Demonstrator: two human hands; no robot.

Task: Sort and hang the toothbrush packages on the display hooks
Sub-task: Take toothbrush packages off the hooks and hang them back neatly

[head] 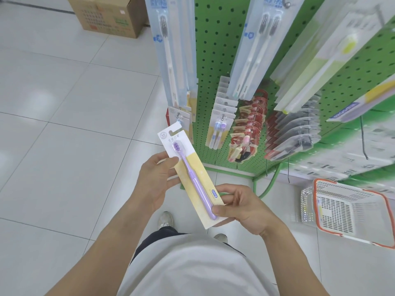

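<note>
- Item in hand: one flat white-and-yellow card package holding a purple toothbrush, held tilted between both hands, hang-slot end pointing up and away from the person.
- Left hand: thumb laid across the card's upper face, fingers behind it; a holding grip on the card's left edge.
- Right hand: fingers curled round the lower end, thumb pressing near the brush handle's tip.
- Nearest target: a metal display hook on the green pegboard rack, just beyond the card's top and already carrying similar yellow-backed packs.
- Judgement: the package is matched but not yet hung. To do it well, raise the card upright, line the slot with the hook tip, and guide with the left hand while the right steadies the bottom.
- Risk: an angled approach may bend the card's slot tab.
- Also present: white plastic basket with orange rim on the floor, beyond the right hand.
</note>
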